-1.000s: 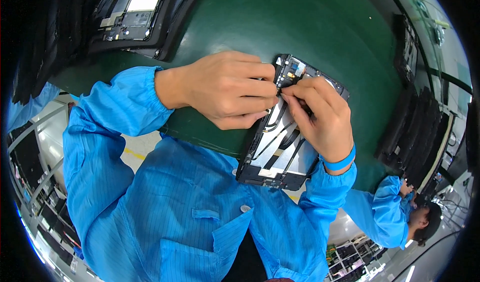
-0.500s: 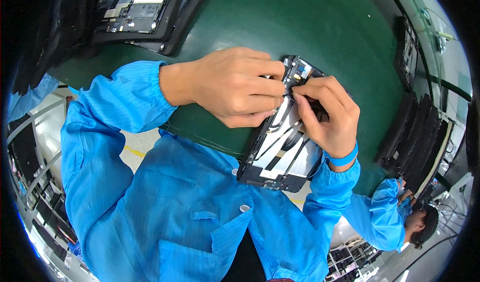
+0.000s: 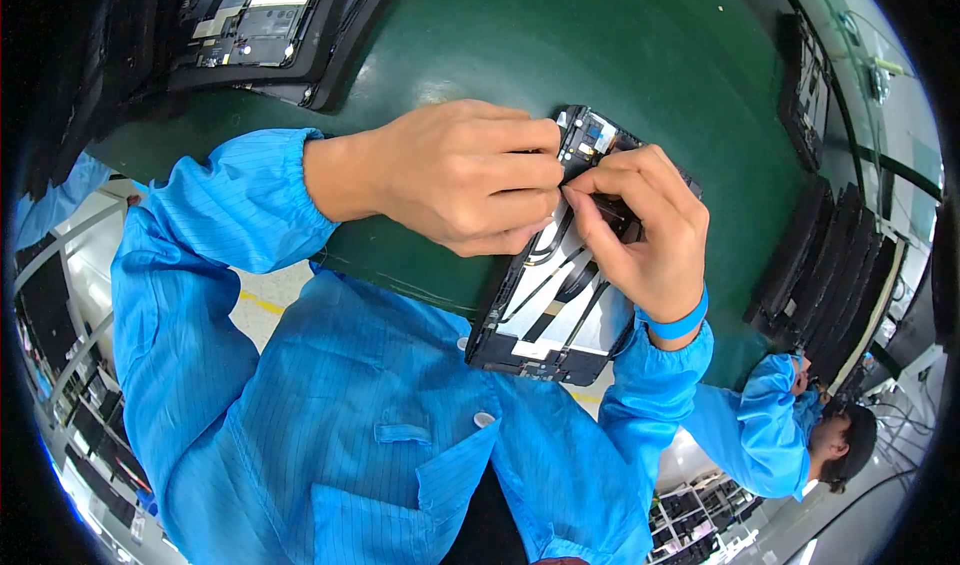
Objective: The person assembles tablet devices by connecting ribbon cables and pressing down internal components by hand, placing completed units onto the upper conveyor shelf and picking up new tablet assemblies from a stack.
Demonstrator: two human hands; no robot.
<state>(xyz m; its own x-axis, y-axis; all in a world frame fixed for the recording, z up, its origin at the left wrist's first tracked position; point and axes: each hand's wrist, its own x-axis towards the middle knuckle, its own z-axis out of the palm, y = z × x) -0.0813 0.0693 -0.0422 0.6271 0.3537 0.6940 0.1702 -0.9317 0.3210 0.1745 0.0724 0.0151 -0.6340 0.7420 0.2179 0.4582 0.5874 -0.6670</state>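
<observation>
An opened tablet (image 3: 565, 300) lies tilted on the green table, its inside facing up. It has a black frame, silver plates and thin black cables, with a small circuit board (image 3: 590, 135) at the far end. Against its left long edge, my left hand (image 3: 465, 175) is closed, fingers curled over the rim and fingertips mostly hidden. My right hand (image 3: 650, 230) reaches over the right side, thumb and forefinger pinched together close to the left fingertips, near the board. What the pinch holds is too small to make out. A blue band (image 3: 680, 320) circles my right wrist.
More opened tablets in black foam trays (image 3: 320, 65) stand at the far left. Another opened device (image 3: 803, 90) and a stack of black foam trays (image 3: 810, 265) are along the right edge. A co-worker in a blue sleeve (image 3: 755, 435) sits at the lower right.
My right hand's pinch has moved slightly left, closer to my left fingers. The whole view has shifted a little; the left hand stays closed at the tablet's edge.
</observation>
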